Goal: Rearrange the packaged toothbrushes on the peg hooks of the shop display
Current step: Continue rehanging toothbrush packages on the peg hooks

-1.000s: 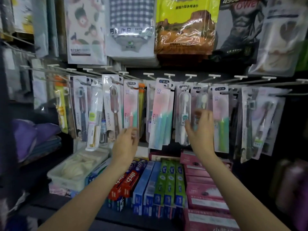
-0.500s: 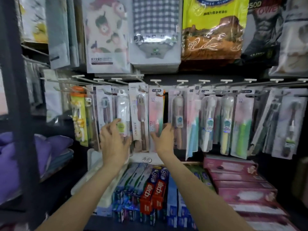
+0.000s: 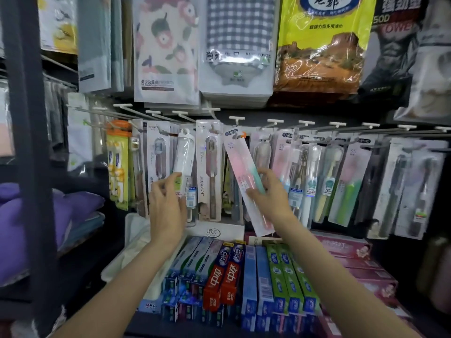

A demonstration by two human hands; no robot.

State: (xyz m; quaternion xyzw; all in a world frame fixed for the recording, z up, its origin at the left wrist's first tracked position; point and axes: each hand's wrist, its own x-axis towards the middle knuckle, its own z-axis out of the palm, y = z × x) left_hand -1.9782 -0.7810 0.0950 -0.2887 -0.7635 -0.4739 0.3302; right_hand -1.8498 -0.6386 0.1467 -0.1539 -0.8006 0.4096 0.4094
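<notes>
The tilted toothbrush pack (image 3: 246, 181) faded from pink to mint green. A pack (image 3: 117, 164) at the left end was orange on top and yellow-green below. Another pack (image 3: 347, 189) showed a bright green handle under a pink patch. Above hung a grey-and-white checked towel (image 3: 240, 28), a white towel (image 3: 167, 45) with red flowers, and a yellow and brown bag (image 3: 322, 45). Below lay red boxes (image 3: 223, 281), blue boxes (image 3: 256, 284), green boxes (image 3: 288, 276) and pink boxes (image 3: 351, 252). Purple cloth (image 3: 14, 215) was folded at the left.
</notes>
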